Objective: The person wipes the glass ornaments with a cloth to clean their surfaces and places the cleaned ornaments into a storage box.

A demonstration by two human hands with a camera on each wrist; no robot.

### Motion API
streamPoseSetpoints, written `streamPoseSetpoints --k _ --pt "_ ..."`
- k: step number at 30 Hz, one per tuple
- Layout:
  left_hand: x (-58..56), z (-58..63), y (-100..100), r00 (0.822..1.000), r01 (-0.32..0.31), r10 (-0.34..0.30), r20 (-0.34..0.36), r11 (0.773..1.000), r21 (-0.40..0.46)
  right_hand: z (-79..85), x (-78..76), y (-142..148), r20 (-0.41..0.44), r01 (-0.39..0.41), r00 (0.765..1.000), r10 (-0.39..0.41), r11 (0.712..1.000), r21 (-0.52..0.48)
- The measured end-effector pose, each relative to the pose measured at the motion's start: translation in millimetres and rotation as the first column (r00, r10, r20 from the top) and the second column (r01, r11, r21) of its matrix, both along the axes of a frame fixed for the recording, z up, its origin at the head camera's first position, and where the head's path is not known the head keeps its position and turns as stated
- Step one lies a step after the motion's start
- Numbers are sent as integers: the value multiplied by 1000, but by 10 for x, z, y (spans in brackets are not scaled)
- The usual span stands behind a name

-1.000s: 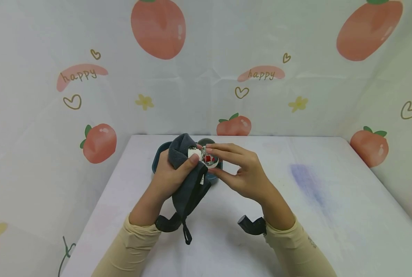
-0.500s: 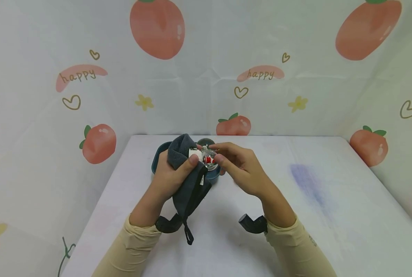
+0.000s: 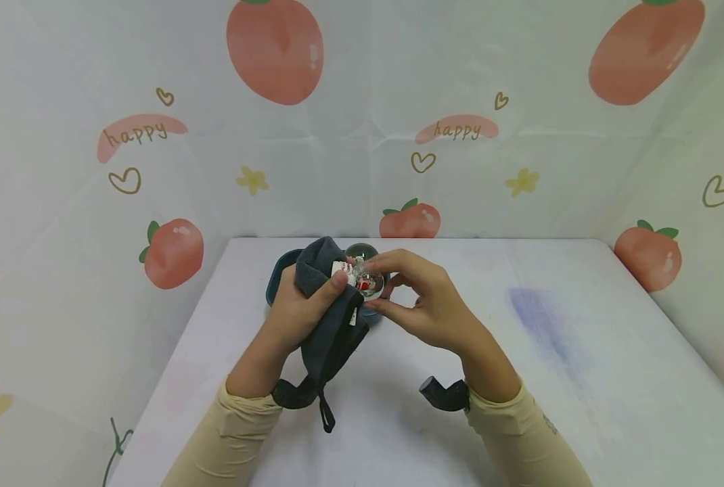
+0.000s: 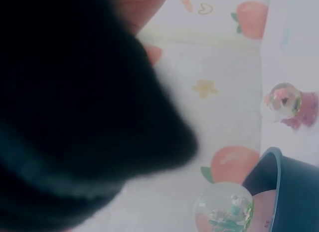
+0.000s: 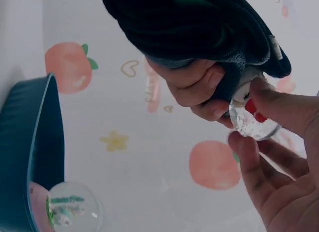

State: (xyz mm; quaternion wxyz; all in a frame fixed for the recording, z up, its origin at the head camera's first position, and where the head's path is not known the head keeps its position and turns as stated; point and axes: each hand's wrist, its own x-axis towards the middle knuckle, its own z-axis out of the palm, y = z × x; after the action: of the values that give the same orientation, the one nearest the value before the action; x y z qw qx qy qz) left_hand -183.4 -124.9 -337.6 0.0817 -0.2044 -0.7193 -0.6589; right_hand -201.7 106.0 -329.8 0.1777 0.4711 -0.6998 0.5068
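My left hand grips a dark grey cloth wrapped about the white base of a small snow globe, its thumb lying over cloth and base. The clear ball has a red and white figure inside and points to the right, tilted on its side. With thumb and fingertips, my right hand pinches this ball, as the right wrist view also shows. In the left wrist view the cloth is a dark blur that covers most of the left hand.
Behind the hands stands a dark blue bin. A second snow globe, with a pink base and greenish figures, leans out of it. Another pink-based globe stands beyond the bin. A patterned cloth backdrop hangs behind the white table.
The right thumb crossed onto the ball's near side, then returned below it as the fingers shifted their hold. The figure inside the ball now faces differently. The left hand and cloth have barely moved.
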Motion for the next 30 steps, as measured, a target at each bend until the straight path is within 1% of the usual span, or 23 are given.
streamPoseSetpoints --k 2,4,7,9,11,14,16,18,20,22,23,26,28,30 --pt "-1 8 3 1000 6 -6 -7 1000 -16 9 3 -3 -78 23 997 -24 1000 -4" --pt "-3 13 6 1000 7 -7 -14 1000 -26 14 6 -7 -115 42 992 -43 999 -8" --pt "-4 11 5 1000 4 -4 -23 1000 -20 11 0 -13 -125 41 991 -42 999 -10" --pt "-1 6 6 999 4 -4 -35 1000 -10 2 -11 -7 -109 29 994 -30 1000 -5" --pt "3 0 6 999 1 -1 -52 1000 7 -5 -23 3 -61 -7 998 6 1000 -2" --pt "10 -1 9 997 -3 5 -75 1000 30 -13 -38 25 56 -48 997 48 999 7" --pt "12 -2 12 997 -6 9 -79 999 37 -18 -43 39 148 -64 987 61 998 19" --pt "13 -1 18 997 -5 7 -81 999 33 -19 -43 48 229 -71 971 61 997 36" --pt "13 1 24 997 1 1 -83 1000 27 -17 -40 50 284 -76 957 58 996 50" --pt "11 2 27 996 7 -5 -85 1000 19 -13 -36 48 313 -80 948 62 996 47" --pt "10 3 28 997 8 -7 -82 1000 16 -10 -33 46 314 -75 948 58 996 44" --pt "7 -3 27 998 15 -14 -58 1000 17 -11 -31 37 262 -50 964 44 999 17" --pt "1 -10 24 999 23 -22 -43 999 23 -16 -36 26 201 -45 979 47 999 -13" --pt "-6 -16 22 999 25 -24 -34 999 26 -24 -44 10 107 -34 994 37 999 -38"
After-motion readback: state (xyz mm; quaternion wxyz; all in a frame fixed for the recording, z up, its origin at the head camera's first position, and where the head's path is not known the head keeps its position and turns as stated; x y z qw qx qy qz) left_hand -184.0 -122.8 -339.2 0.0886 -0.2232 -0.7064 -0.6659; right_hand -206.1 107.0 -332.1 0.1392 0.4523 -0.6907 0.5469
